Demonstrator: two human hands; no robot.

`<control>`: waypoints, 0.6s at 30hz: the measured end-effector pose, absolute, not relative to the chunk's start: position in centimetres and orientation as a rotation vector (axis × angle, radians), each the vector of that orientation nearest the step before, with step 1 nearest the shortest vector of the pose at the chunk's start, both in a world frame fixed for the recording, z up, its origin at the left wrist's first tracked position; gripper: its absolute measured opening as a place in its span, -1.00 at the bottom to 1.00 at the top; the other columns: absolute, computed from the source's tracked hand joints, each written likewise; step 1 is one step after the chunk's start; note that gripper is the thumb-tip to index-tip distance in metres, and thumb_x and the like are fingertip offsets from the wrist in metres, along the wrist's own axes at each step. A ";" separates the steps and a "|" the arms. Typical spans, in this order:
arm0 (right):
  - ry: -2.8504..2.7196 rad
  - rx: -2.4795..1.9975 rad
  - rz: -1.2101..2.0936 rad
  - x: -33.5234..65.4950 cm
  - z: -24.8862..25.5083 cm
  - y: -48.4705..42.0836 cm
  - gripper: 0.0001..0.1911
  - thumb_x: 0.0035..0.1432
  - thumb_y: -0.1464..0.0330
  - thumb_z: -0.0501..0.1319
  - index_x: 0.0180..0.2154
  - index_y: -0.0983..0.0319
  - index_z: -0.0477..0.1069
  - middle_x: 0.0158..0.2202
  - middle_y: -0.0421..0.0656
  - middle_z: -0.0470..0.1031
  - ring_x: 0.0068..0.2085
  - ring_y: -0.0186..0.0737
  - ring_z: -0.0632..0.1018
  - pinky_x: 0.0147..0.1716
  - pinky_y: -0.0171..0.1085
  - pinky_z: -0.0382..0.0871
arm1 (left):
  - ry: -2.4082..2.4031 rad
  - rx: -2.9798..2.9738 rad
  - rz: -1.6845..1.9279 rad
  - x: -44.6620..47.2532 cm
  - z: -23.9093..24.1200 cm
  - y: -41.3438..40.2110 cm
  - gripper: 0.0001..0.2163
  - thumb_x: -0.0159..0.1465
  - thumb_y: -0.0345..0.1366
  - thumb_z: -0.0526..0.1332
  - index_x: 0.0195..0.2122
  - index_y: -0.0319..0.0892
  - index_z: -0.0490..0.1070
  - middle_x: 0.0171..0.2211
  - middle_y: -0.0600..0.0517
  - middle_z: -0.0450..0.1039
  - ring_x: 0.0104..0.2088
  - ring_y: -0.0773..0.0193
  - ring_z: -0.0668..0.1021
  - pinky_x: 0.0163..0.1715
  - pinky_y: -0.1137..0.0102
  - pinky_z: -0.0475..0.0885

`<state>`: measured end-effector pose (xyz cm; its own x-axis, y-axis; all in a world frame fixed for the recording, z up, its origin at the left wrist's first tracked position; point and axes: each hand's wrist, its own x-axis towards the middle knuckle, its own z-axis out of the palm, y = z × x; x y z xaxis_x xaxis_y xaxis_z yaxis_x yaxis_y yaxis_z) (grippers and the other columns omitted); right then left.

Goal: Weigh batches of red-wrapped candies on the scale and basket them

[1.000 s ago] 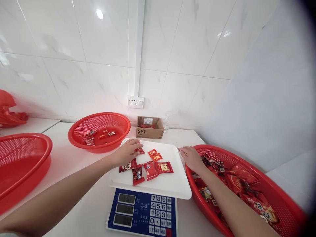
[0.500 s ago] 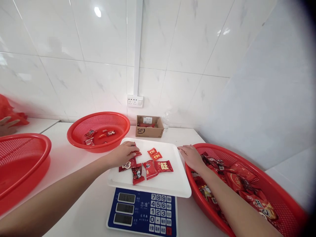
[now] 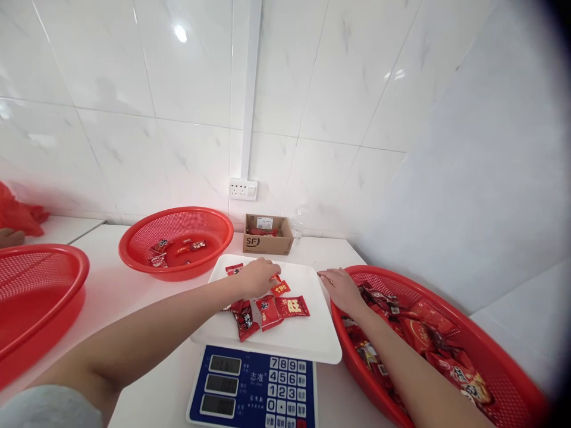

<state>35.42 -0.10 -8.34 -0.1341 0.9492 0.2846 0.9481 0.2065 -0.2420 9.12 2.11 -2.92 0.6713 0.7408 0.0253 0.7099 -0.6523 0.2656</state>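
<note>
My left hand (image 3: 259, 278) reaches over the white scale tray (image 3: 307, 339), its bent fingers closed on a small red packet (image 3: 275, 278) that they partly hide. Another small red packet (image 3: 281, 289) lies just below. Nearer me on the tray are several larger wrapped snacks, among them a red packet with a yellow character (image 3: 293, 307) and a dark red one (image 3: 245, 320). A further packet (image 3: 234, 269) shows behind my wrist. My right hand (image 3: 341, 288) rests, fingers stretched, between the tray's right edge and the rim of the red basket (image 3: 401, 279).
Below the tray is the scale's blue keypad panel (image 3: 256, 386). A red basket (image 3: 176, 215) with a few packets stands behind left, another red basket (image 3: 44, 252) at far left. A cardboard box (image 3: 267, 244) sits by the wall. Another person's hand (image 3: 11, 238) shows by a red bag (image 3: 20, 214).
My left hand has moved right across the tray, from the packets at its left side to the small red packets. My right hand stays at the tray's edge. The view has shifted slightly.
</note>
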 end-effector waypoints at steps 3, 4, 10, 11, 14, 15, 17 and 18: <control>-2.118 -1.777 0.003 35.6 -8.5 0.0 -0.62 0.21 0.38 -0.09 -0.18 0.23 0.49 -0.18 -0.07 0.54 -0.09 -0.13 0.47 0.11 -0.05 0.05 | 1.200 2.639 0.120 9.9 -3.5 3.2 -0.77 0.29 -0.23 0.12 -0.08 -0.21 0.37 -0.10 -0.07 0.42 -0.11 0.16 0.47 -0.15 0.18 0.41; -2.117 -1.778 0.003 35.6 -8.5 0.0 -0.62 0.21 0.38 -0.09 -0.18 0.22 0.49 -0.18 -0.08 0.54 -0.09 -0.13 0.46 0.11 -0.05 0.06 | 1.219 2.629 0.109 9.9 -3.6 3.5 -0.75 0.29 -0.23 0.13 -0.06 -0.22 0.36 -0.08 -0.07 0.40 -0.13 0.18 0.48 -0.16 0.17 0.42; -2.111 -1.775 0.016 35.4 -8.4 -0.1 -0.62 0.21 0.39 -0.09 -0.18 0.25 0.49 -0.19 -0.06 0.54 -0.10 -0.13 0.46 0.11 -0.04 0.05 | 1.274 2.575 0.098 9.0 -3.0 3.8 -0.70 0.33 -0.19 0.04 0.01 -0.18 0.34 -0.05 -0.11 0.36 -0.12 0.17 0.49 -0.13 0.23 0.39; -2.110 -1.774 0.019 35.4 -8.3 -0.1 -0.61 0.21 0.39 -0.09 -0.18 0.25 0.49 -0.20 -0.06 0.54 -0.11 -0.13 0.46 0.11 -0.04 0.05 | 1.259 2.570 0.094 9.1 -2.9 3.5 -0.67 0.33 -0.15 0.01 0.02 -0.16 0.35 -0.04 -0.12 0.35 -0.12 0.16 0.49 -0.13 0.26 0.38; -2.110 -1.773 0.025 35.2 -8.2 -0.2 -0.61 0.22 0.40 -0.10 -0.19 0.27 0.49 -0.20 -0.06 0.54 -0.11 -0.13 0.46 0.11 -0.03 0.04 | 1.203 2.567 0.075 9.9 -2.8 2.7 -0.57 0.25 0.00 0.05 0.06 -0.09 0.33 -0.01 -0.11 0.32 -0.08 0.06 0.47 -0.17 0.25 0.39; -2.111 -1.774 0.026 35.2 -8.1 -0.3 -0.61 0.22 0.40 -0.10 -0.19 0.27 0.49 -0.20 -0.06 0.54 -0.11 -0.13 0.46 0.11 -0.03 0.04 | 1.189 2.568 0.067 10.2 -2.8 2.5 -0.56 0.21 0.01 0.09 0.05 -0.08 0.33 -0.01 -0.11 0.32 -0.06 0.02 0.45 -0.17 0.23 0.39; -2.115 -1.778 0.026 35.3 -8.1 -0.3 -0.62 0.22 0.40 -0.10 -0.19 0.26 0.49 -0.19 -0.06 0.54 -0.10 -0.13 0.46 0.12 -0.03 0.04 | 1.172 2.565 0.056 10.9 -2.9 2.2 -0.61 0.17 -0.05 0.18 -0.02 -0.11 0.38 -0.03 -0.13 0.33 -0.02 -0.03 0.42 -0.15 0.17 0.38; -2.117 -1.781 0.026 35.3 -8.1 -0.3 -0.62 0.22 0.41 -0.09 -0.19 0.26 0.49 -0.18 -0.06 0.54 -0.10 -0.14 0.46 0.12 -0.04 0.04 | 1.168 2.555 0.054 11.1 -3.0 2.2 -0.65 0.18 -0.10 0.20 -0.06 -0.13 0.40 -0.04 -0.12 0.34 -0.03 -0.01 0.42 -0.14 0.16 0.38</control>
